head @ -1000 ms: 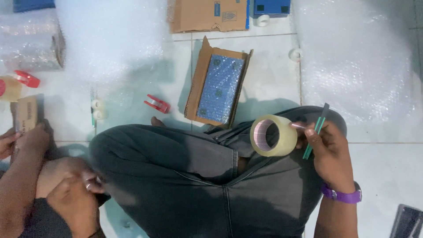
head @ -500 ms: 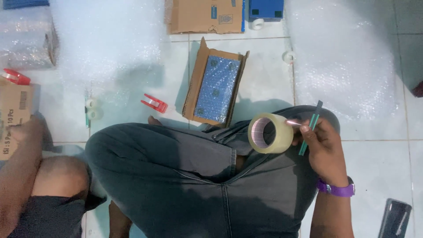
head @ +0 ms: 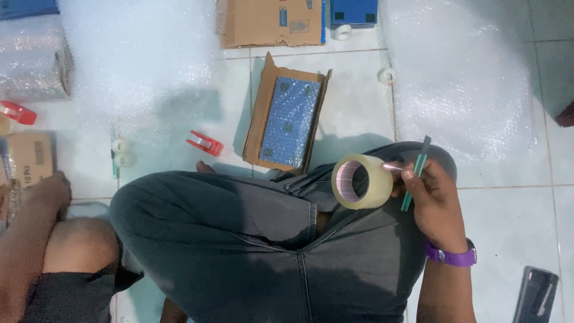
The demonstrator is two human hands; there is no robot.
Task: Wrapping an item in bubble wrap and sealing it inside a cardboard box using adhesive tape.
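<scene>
My right hand [head: 436, 206] holds a roll of clear packing tape [head: 359, 181] over my right knee, with a thin green cutter [head: 415, 173] pinched between the same fingers. I sit cross-legged in grey jeans [head: 239, 233]. Just beyond my knees an open cardboard box [head: 263, 113] lies on the floor with a blue bubble-wrapped item [head: 290, 119] inside it. My left hand is out of view.
A co-worker's arm, hand [head: 48, 191] and bare knee [head: 81, 245] fill the lower left, by a small brown box [head: 30, 157]. Red tape dispensers [head: 205, 143] [head: 18, 112], small tape cores [head: 122, 152], bubble wrap sheets [head: 460, 78] [head: 137, 54], a flat carton [head: 272, 23] and a dark phone [head: 536, 294] lie around.
The co-worker's lower hand has gone from view and the other hand rests further left by the brown box. My right hand still holds the tape roll and cutter in about the same place.
</scene>
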